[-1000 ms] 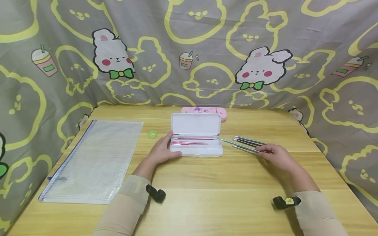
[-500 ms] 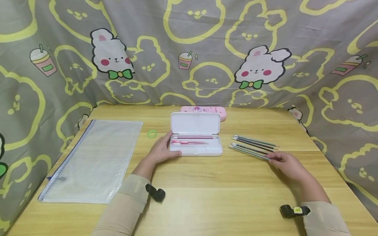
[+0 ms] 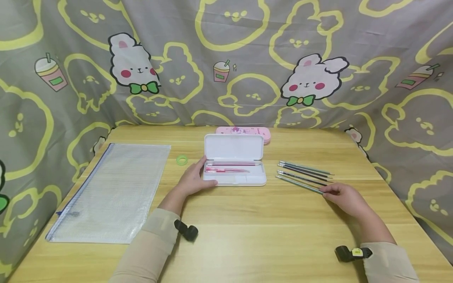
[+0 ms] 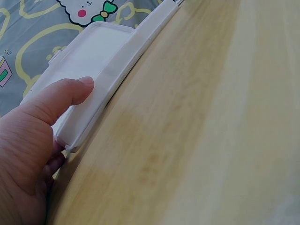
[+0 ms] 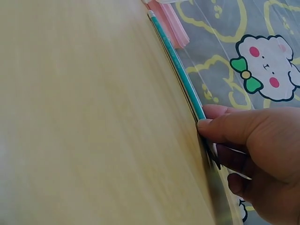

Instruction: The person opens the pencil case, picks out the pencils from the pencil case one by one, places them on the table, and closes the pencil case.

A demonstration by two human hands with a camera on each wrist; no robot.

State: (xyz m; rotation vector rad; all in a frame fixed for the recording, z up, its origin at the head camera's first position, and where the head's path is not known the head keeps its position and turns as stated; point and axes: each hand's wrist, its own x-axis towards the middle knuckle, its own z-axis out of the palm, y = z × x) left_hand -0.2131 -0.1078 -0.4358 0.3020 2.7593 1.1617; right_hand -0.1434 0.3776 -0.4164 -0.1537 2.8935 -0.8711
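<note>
An open white pencil case [image 3: 234, 147] stands in the middle of the table, lid raised. Several pink and red pens or pencils [image 3: 228, 170] lie inside it. My left hand [image 3: 192, 179] grips the case's left end; the left wrist view shows the thumb [image 4: 70, 93] over the front wall and other fingers low at the corner. To the right of the case, my right hand [image 3: 343, 198] pinches a teal pencil [image 5: 176, 61] near its far end between thumb and finger. That pencil lies in front of several other dark and green pencils [image 3: 306, 168], set roughly side by side.
Behind the white case lies a pink pencil case [image 3: 262, 133]. A green ring [image 3: 182, 160], maybe a roll of tape, sits left of my left hand. A clear mesh zip pouch [image 3: 116, 192] covers the table's left part. A patterned curtain [image 3: 247, 59] hangs at the back.
My right hand has moved right and slightly nearer, drawing the teal pencil away from the white case to lie beside the other pencils. My left hand has stayed on the case.
</note>
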